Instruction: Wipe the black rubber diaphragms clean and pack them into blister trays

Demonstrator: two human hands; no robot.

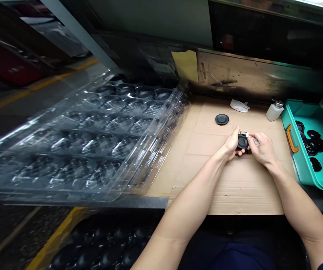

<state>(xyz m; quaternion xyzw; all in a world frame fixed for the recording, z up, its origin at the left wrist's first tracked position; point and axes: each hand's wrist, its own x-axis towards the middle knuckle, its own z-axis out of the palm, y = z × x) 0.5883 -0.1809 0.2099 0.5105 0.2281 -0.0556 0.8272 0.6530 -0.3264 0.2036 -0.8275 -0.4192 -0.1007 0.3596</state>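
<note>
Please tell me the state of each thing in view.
left hand, gripping a black disc
right hand, pinching a white piece against it
second black disc, lying flat on cardboard
plastic pump bottle, upright
white tissue, crumpled
teal tray, holding black discs
clear blister trays, stacked

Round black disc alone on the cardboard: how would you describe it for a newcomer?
On the brown cardboard sheet, look just beyond the left hand and right hand. A round black disc lies flat there by itself, untouched, unlike the disc held between them or those in the teal plastic tray.
</note>
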